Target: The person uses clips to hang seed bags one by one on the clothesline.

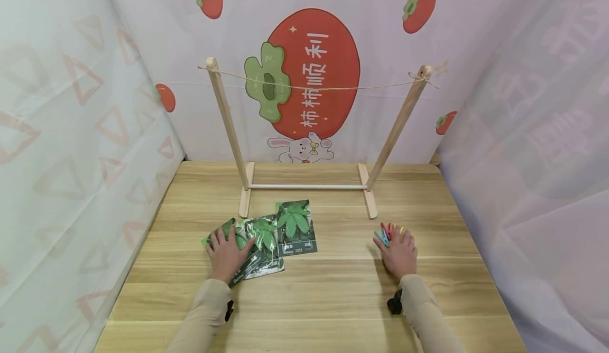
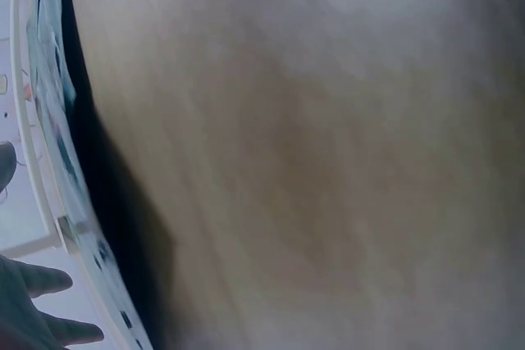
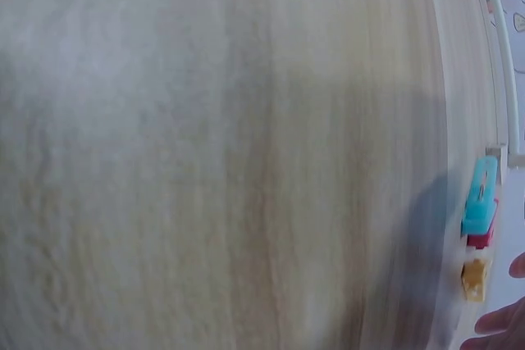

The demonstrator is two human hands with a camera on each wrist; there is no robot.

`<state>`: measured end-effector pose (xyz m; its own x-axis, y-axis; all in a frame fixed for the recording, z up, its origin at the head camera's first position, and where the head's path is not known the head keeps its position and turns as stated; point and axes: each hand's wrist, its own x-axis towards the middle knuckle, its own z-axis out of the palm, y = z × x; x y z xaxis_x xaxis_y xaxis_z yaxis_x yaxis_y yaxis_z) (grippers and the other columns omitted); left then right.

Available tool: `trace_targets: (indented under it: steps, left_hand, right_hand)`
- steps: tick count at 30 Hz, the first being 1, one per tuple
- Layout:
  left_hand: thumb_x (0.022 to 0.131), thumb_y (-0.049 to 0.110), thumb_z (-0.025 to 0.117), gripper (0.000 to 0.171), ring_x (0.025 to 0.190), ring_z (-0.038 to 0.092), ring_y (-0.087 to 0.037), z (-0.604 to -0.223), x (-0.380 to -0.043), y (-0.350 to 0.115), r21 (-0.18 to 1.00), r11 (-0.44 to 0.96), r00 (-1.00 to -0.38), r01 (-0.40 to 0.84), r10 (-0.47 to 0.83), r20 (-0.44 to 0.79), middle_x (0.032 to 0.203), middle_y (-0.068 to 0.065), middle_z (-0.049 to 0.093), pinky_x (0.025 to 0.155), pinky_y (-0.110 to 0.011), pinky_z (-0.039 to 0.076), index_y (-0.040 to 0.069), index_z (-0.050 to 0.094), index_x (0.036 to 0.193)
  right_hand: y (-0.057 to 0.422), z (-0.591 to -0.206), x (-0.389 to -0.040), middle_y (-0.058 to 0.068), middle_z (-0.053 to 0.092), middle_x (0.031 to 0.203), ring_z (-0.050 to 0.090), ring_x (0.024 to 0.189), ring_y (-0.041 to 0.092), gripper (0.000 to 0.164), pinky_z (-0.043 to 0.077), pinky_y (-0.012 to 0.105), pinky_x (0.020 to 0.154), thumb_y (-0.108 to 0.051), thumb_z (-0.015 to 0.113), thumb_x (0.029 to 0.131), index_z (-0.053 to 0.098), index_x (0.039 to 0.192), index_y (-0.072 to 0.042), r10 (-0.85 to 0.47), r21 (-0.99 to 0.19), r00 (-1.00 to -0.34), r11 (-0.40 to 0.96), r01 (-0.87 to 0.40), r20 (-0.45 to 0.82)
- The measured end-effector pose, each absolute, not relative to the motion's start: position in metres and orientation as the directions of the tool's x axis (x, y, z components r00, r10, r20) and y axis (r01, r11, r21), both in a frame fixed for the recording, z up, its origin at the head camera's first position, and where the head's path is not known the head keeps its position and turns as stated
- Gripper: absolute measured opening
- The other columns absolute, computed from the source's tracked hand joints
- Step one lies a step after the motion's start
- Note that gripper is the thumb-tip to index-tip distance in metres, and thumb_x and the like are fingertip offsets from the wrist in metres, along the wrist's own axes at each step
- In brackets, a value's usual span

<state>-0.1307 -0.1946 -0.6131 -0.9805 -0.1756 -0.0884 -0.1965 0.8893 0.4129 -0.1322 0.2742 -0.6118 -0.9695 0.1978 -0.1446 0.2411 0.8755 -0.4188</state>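
Several flat green packets printed with leaves lie at the left of the table, among them a middle packet [image 1: 263, 231] and a separate right packet [image 1: 296, 226]. Over the leftmost overlapping ones my left hand [image 1: 227, 255] rests with its fingers spread. In the left wrist view, fingertips [image 2: 49, 279] show above the table edge-on. At the right, my right hand [image 1: 400, 253] is at a small group of clothespins: a blue clothespin [image 3: 479, 198], a red clothespin [image 3: 482, 238] and a yellow clothespin [image 3: 474, 279]. Its loosely bent fingers reach over them, partly hiding them.
Behind the packets stands a wooden frame with a left post [image 1: 227, 120], a right post [image 1: 398, 126] and a white bottom bar [image 1: 306, 187]. A thin string [image 1: 323, 88] spans its top. Printed cloth [image 1: 390, 52] encloses the wooden table [image 1: 328, 300] at the back and sides.
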Motion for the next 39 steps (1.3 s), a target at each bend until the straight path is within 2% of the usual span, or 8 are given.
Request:
trace_targets:
  steps: [5,14,24,34,39]
  left_hand:
    - [0.090,0.067,0.051,0.094,0.144,0.005,-0.056,-0.615,-0.129,-0.201,0.429,0.875,-0.975,-0.223,-0.188,-0.123,0.155,-0.035,0.014,0.110,-0.075,0.006,0.001,0.025,0.152]
    - [0.088,0.064,0.056,0.094,0.141,0.012,-0.059,-0.616,-0.127,-0.211,0.429,0.866,-0.966,-0.258,-0.235,-0.106,0.152,-0.037,0.019,0.106,-0.076,0.015,0.000,0.030,0.150]
    - [0.088,0.067,0.053,0.098,0.141,0.008,-0.060,-0.614,-0.128,-0.224,0.439,0.848,-0.954,-0.297,-0.245,-0.171,0.154,-0.038,0.011,0.107,-0.076,0.012,-0.001,0.023,0.151]
    - [0.081,0.068,0.061,0.106,0.140,0.010,-0.060,-0.608,-0.127,-0.239,0.448,0.852,-0.959,-0.272,-0.200,-0.203,0.154,-0.037,0.014,0.107,-0.077,0.011,0.001,0.020,0.152]
    - [0.080,0.060,0.069,0.102,0.140,0.012,-0.058,-0.605,-0.123,-0.243,0.455,0.853,-0.963,-0.255,-0.181,-0.200,0.154,-0.035,0.017,0.106,-0.076,0.015,0.002,0.024,0.151]
  right_hand:
    - [0.285,-0.612,-0.134,0.043,0.010,0.151,0.012,0.139,0.060,0.094,0.014,0.071,0.111,-0.063,0.041,0.096,0.009,0.153,0.005,0.217,-0.451,-0.963,0.852,0.267,-0.161]
    - [0.309,-0.626,-0.136,0.042,0.012,0.151,0.011,0.140,0.059,0.089,0.010,0.067,0.115,-0.061,0.038,0.098,0.012,0.151,0.005,0.233,-0.442,-0.964,0.857,0.265,-0.126]
    - [0.318,-0.633,-0.140,0.042,0.019,0.148,0.016,0.139,0.058,0.086,0.014,0.066,0.115,-0.061,0.042,0.097,0.020,0.149,0.005,0.236,-0.446,-0.970,0.863,0.239,-0.061]
    - [0.318,-0.629,-0.140,0.043,0.020,0.146,0.017,0.138,0.058,0.080,0.015,0.066,0.114,-0.054,0.046,0.098,0.024,0.146,0.006,0.236,-0.429,-0.969,0.870,0.242,-0.066]
    - [0.318,-0.629,-0.144,0.043,0.023,0.144,0.020,0.136,0.057,0.077,0.017,0.066,0.114,-0.054,0.046,0.098,0.030,0.142,0.006,0.236,-0.418,-0.970,0.877,0.237,-0.054]
